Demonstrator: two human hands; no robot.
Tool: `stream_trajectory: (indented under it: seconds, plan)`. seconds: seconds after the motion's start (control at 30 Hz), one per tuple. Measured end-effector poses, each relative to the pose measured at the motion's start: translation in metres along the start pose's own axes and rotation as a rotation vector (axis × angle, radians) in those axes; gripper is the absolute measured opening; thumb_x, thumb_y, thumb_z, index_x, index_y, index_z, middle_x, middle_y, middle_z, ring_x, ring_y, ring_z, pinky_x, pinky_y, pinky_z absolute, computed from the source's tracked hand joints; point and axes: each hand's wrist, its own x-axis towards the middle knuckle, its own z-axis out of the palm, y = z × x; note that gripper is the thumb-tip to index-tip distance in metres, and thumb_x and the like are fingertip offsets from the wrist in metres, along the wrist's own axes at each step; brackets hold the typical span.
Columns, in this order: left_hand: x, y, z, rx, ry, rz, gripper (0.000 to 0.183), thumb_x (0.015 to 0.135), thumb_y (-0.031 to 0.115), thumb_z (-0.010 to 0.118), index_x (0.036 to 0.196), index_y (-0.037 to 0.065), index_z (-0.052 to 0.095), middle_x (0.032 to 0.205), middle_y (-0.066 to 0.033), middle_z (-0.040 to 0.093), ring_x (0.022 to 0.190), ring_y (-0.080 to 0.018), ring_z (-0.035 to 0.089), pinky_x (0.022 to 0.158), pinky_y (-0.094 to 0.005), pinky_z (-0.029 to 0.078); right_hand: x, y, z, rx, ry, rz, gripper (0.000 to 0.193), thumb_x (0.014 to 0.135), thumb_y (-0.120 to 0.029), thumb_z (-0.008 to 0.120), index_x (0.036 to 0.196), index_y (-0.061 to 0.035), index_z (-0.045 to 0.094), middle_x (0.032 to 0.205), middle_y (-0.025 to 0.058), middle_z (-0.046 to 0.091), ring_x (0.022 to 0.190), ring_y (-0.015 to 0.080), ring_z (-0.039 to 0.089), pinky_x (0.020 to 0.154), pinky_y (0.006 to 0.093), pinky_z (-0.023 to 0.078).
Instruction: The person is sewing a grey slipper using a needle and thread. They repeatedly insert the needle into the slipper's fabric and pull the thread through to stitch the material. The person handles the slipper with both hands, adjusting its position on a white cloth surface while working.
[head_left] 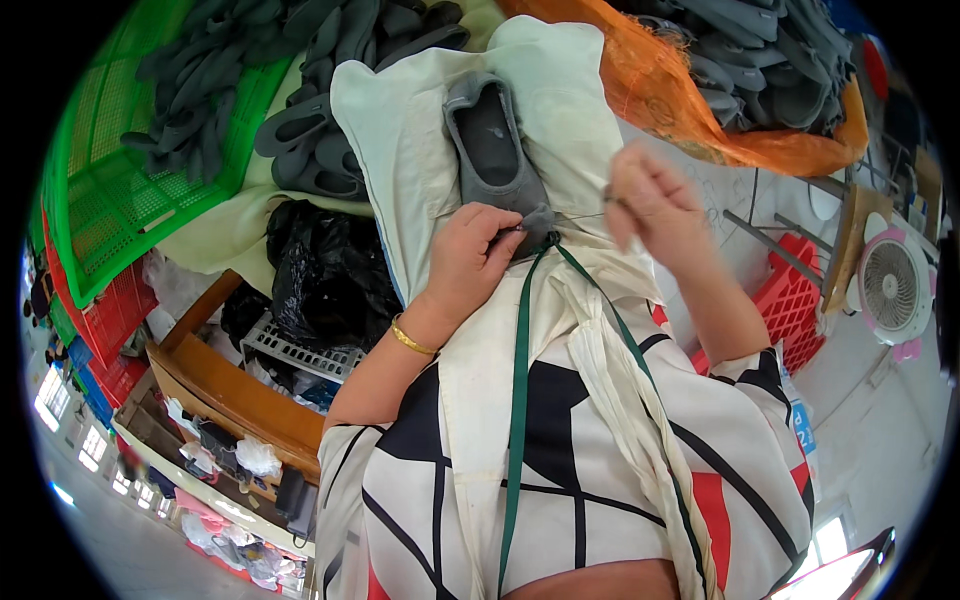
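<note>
On the pale cloth (400,150) over my lap lies a dark grey slip-on shoe (490,170), its opening facing up and one end toward me. My left hand (470,255) is closed at that near end, thumb and finger pinching the shoe's edge. Off to the right of the shoe, my right hand (655,205) is raised and blurred, its fingers curled together. A thin dark thread (580,215) stretches between the shoe and those fingers. Whether a needle is in them is too smeared to tell. Green straps (521,390) hang from my neck just below the shoe.
Many grey shoes fill a green plastic crate (110,200) at far left and an orange sack (650,80) at far right. A black plastic bag (325,275) and a wooden bench (235,390) are at left. A red crate (785,310) and a white fan (890,280) stand at right.
</note>
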Motion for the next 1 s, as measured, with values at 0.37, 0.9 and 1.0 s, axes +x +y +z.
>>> stream_trajectory:
  seconds: [0.37, 0.9, 1.0]
  plan:
    - [0.003, -0.001, 0.001, 0.083, 0.030, 0.008, 0.014, 0.080, 0.002, 0.072, 0.093, 0.004, 0.067, 0.085, -0.0103, 0.064, 0.075, -0.0292, 0.063, 0.063, -0.0364, 0.050, 0.014, -0.001, -0.037, 0.122, 0.240, -0.328, 0.017, 0.102, -0.011, 0.051, 0.116, -0.0026, 0.057, 0.075, 0.0007, 0.055, 0.066, 0.0107, 0.053, 0.064, 0.0258, 0.047]
    - [-0.010, 0.005, -0.022, 0.190, -0.023, -0.090, 0.019, 0.081, 0.007, 0.072, 0.099, 0.005, 0.068, 0.090, -0.0114, 0.065, 0.084, -0.0317, 0.062, 0.072, -0.0383, 0.051, 0.044, 0.092, 0.018, -0.056, -0.053, 0.315, 0.017, 0.100, -0.020, 0.060, 0.108, -0.0055, 0.060, 0.084, 0.0000, 0.064, 0.075, 0.0070, 0.059, 0.069, 0.0228, 0.050]
    - [-0.014, 0.002, -0.013, 0.221, 0.028, -0.022, 0.018, 0.081, 0.008, 0.073, 0.098, 0.006, 0.068, 0.090, -0.0105, 0.065, 0.083, -0.0306, 0.062, 0.071, -0.0377, 0.052, 0.040, 0.076, 0.008, -0.077, 0.031, 0.308, 0.016, 0.099, -0.019, 0.060, 0.108, -0.0055, 0.061, 0.081, -0.0006, 0.063, 0.071, 0.0066, 0.058, 0.065, 0.0224, 0.049]
